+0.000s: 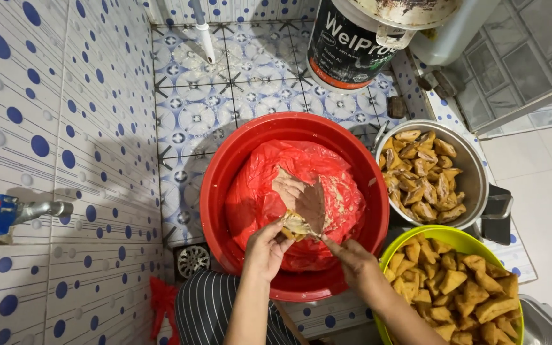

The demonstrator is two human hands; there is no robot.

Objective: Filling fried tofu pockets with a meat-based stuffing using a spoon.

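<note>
My left hand [267, 249] holds a piece of fried tofu [295, 225] over the red basin [225, 172]. My right hand [352, 259] grips a broad knife [311, 203] smeared with pale paste, its blade resting against the tofu piece. Inside the basin lies a red plastic bag [257, 191] holding pale paste.
A metal pot [477, 172] of filled tofu pieces stands at the right. A lime-green bowl [442, 235] of golden tofu pieces sits at the lower right. A black-and-white bucket [352, 45] stands at the back. A blue tap [4, 214] sticks out from the dotted tile wall. A floor drain [193, 260] is near my knee.
</note>
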